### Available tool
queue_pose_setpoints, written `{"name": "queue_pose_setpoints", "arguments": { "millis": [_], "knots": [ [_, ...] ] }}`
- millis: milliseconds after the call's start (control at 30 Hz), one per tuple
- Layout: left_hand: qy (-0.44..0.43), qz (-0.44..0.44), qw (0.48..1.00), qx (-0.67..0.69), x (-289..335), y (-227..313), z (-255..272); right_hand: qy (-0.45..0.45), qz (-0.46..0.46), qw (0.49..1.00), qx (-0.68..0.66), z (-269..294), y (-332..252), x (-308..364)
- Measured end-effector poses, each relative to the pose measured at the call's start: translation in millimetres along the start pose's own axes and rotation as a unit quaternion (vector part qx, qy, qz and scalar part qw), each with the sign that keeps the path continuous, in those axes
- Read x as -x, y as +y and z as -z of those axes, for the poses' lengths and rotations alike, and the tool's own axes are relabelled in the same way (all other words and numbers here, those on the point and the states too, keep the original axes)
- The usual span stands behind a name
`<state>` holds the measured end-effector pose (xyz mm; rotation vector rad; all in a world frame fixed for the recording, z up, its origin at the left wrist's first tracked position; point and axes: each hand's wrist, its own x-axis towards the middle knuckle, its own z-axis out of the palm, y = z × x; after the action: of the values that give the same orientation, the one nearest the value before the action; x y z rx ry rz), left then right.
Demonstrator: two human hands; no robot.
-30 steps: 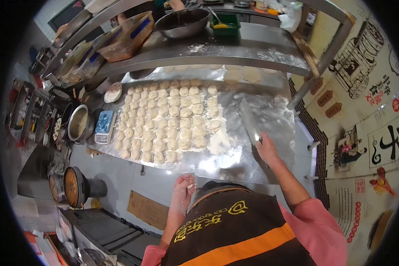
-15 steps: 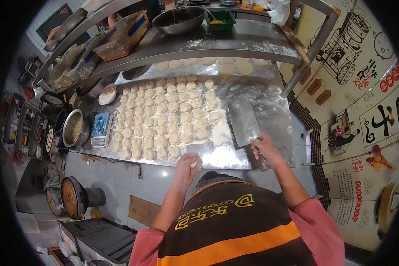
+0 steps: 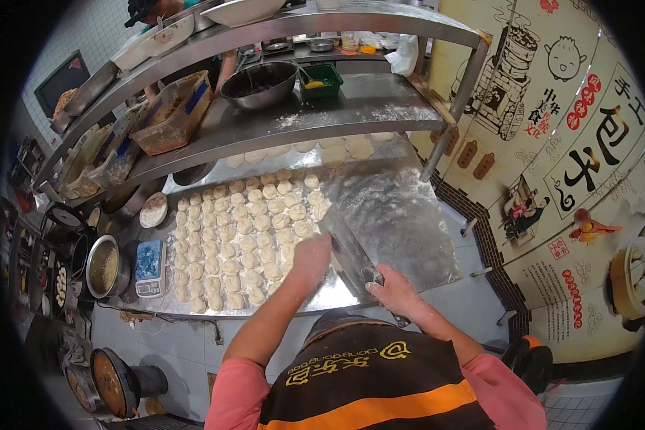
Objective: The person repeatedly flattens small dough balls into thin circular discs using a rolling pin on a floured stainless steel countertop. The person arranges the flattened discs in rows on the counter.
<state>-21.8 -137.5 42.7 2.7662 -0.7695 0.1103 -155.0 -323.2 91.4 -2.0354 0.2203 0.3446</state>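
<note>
My right hand grips the handle of a wide, flat-bladed cleaver. The blade is tilted and slants up to the left over the front of the steel table. Beside the blade's left face is my left hand. It is smeared by motion, and its fingers and anything in them cannot be made out. To the left of the hands, rows of small round dough pieces lie on the floured steel. My left forearm passes in front of some of the nearest ones.
Flattened dough rounds lie at the table's back, under a steel shelf bearing a dark bowl and tubs. A scale, a metal pot and a small plate stand at left. A co-worker is behind the shelf.
My left hand has moved up and forward to the cleaver, and the small pale lump seen in it before no longer shows. The cleaver has tilted and shifted left. The whole view has also shifted.
</note>
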Motion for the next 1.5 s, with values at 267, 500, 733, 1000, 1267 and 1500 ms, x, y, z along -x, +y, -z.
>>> {"name": "queue_pose_setpoints", "arguments": {
  "millis": [267,500,733,1000,1267,1500],
  "knots": [
    [-0.082,0.273,0.777,0.561,9,-66,-40,-0.068,-0.074,0.932,-0.349,8,-7,18],
    [-0.056,0.194,0.443,0.874,35,-37,-10,-0.101,-0.086,0.904,-0.407,1,-11,11],
    [-0.120,0.220,0.594,0.765,41,-16,8,-0.135,-0.078,0.915,-0.373,3,2,6],
    [0.117,0.249,0.477,0.835,25,-61,-3,-0.153,-0.055,0.934,-0.317,56,2,17],
    [0.093,0.359,0.442,0.816,101,-43,-19,0.095,0.198,0.971,-0.099,163,-91,-42],
    [0.144,0.430,0.427,0.782,153,-11,-16,0.215,0.285,0.877,0.320,236,-97,-194]
  ]
}}
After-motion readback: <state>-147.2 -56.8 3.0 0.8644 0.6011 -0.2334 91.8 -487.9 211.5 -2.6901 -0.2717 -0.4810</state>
